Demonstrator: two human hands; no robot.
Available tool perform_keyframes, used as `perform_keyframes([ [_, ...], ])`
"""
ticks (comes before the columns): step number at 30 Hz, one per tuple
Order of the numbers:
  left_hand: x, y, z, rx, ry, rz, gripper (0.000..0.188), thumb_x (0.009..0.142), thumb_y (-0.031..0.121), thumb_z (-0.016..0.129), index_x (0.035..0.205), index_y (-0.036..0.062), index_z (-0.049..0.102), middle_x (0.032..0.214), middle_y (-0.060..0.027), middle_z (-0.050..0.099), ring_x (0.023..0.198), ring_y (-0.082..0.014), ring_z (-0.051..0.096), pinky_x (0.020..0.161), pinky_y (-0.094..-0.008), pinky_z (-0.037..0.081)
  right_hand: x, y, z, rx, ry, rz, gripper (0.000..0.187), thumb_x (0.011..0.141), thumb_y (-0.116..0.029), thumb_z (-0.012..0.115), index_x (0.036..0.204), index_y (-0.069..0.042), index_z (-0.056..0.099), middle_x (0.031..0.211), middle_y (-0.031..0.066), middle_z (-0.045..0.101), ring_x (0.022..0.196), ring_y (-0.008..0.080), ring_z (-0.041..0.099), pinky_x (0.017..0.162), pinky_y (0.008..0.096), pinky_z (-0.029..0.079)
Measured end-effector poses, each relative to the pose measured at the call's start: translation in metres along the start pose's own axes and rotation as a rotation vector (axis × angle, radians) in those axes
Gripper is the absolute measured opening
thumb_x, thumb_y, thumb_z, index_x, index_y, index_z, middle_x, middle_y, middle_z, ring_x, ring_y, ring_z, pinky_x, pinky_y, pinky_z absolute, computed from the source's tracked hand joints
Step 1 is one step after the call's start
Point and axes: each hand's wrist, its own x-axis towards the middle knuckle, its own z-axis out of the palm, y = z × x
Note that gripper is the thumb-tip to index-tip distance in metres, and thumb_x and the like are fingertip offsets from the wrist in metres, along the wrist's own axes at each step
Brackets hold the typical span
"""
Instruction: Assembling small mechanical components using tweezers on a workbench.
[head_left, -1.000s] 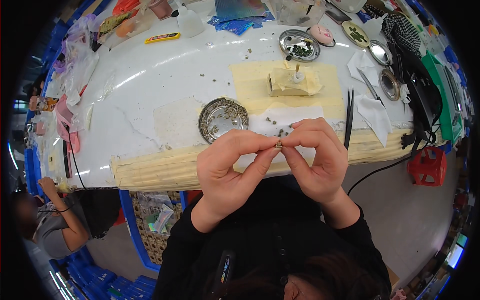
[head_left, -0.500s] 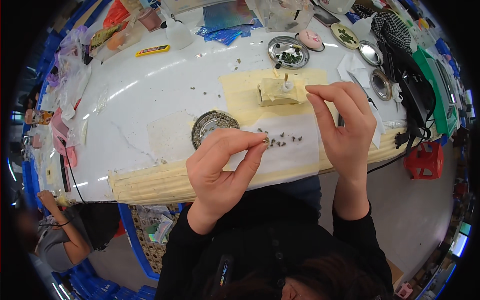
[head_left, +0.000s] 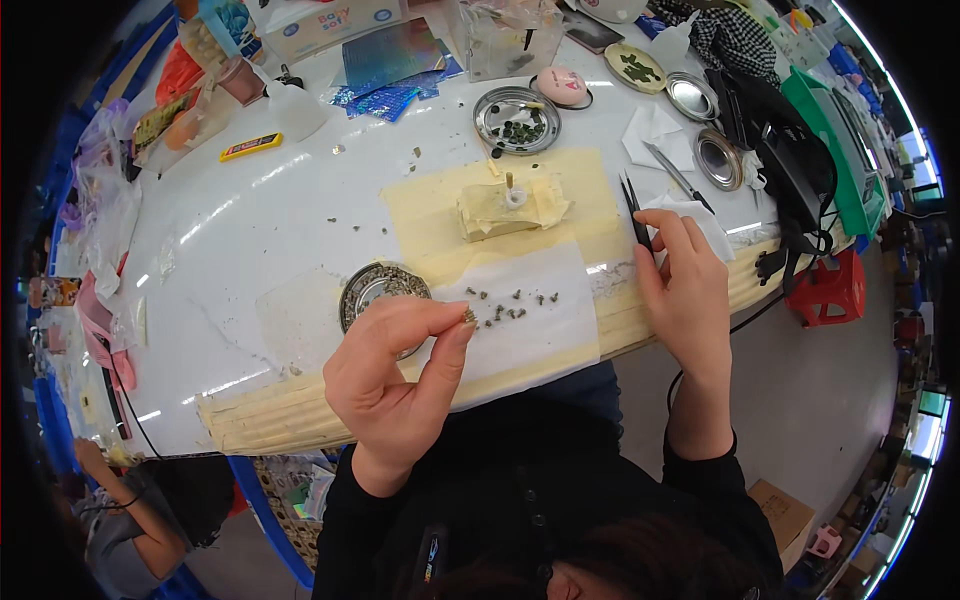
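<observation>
A metallic piece (head_left: 469, 315) is pinched in the left hand (head_left: 390, 375); black tweezers (head_left: 635, 207) are touched by the half-open right hand (head_left: 690, 282), grip unclear; loose pieces (head_left: 499, 313) are left on paper (head_left: 562, 345).

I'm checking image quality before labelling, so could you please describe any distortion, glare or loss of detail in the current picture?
Head view: fisheye bending bows the taped table edge, and the corners go black; head view: glare streaks the glossy tabletop; head view: the small piece at the left hand's fingertips is too tiny to identify.
</observation>
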Motion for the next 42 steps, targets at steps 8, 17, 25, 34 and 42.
perform_keyframes([
  [8,0.009,0.009,-0.004,0.083,-0.021,-0.027,0.015,0.077,-0.007,0.073,0.090,-0.0020,0.070,0.080,-0.0099,0.069,0.071,-0.0170,0.063,0.063,-0.0262,0.048,0.032,-0.021,0.001,0.121,0.358,-0.213,0.014,0.082,-0.005,0.069,0.096,-0.005,0.066,0.080,0.0083,0.059,0.066,0.0245,0.056,0.059,0.0343,0.046],
  [17,0.005,-0.007,0.004,0.082,-0.019,-0.097,0.013,0.078,-0.005,0.073,0.091,-0.0014,0.070,0.081,-0.0095,0.069,0.071,-0.0175,0.063,0.066,-0.0261,0.049,0.060,-0.059,0.014,0.125,0.254,-0.485,0.013,0.080,-0.011,0.072,0.091,-0.007,0.068,0.079,0.0041,0.059,0.074,0.0234,0.056,0.062,0.0339,0.046],
  [25,0.002,-0.008,0.004,0.040,0.035,-0.081,0.013,0.079,-0.006,0.073,0.091,-0.0020,0.069,0.081,-0.0096,0.069,0.072,-0.0174,0.064,0.067,-0.0268,0.049,0.067,-0.060,0.027,0.130,0.162,-0.544,0.014,0.079,-0.012,0.073,0.090,-0.007,0.066,0.080,0.0057,0.058,0.079,0.0252,0.057,0.066,0.0361,0.047],
  [34,0.000,-0.008,0.003,-0.031,0.031,-0.064,0.016,0.077,-0.008,0.074,0.091,-0.0021,0.070,0.082,-0.0103,0.070,0.073,-0.0192,0.065,0.068,-0.0277,0.049,0.034,-0.070,0.012,0.745,0.264,-0.521,0.011,0.084,-0.001,0.070,0.093,0.001,0.065,0.088,0.0070,0.064,0.074,0.0167,0.058,0.067,0.0273,0.047],
  [42,0.001,-0.009,0.004,-0.001,0.013,-0.004,0.020,0.075,-0.009,0.074,0.092,-0.0013,0.070,0.082,-0.0103,0.069,0.073,-0.0200,0.065,0.067,-0.0283,0.050,0.013,-0.081,0.032,1.219,-0.023,-0.322,0.014,0.100,-0.009,0.051,0.105,0.004,0.051,0.094,0.0123,0.066,0.088,0.0141,0.067,0.078,0.0248,0.054],
])
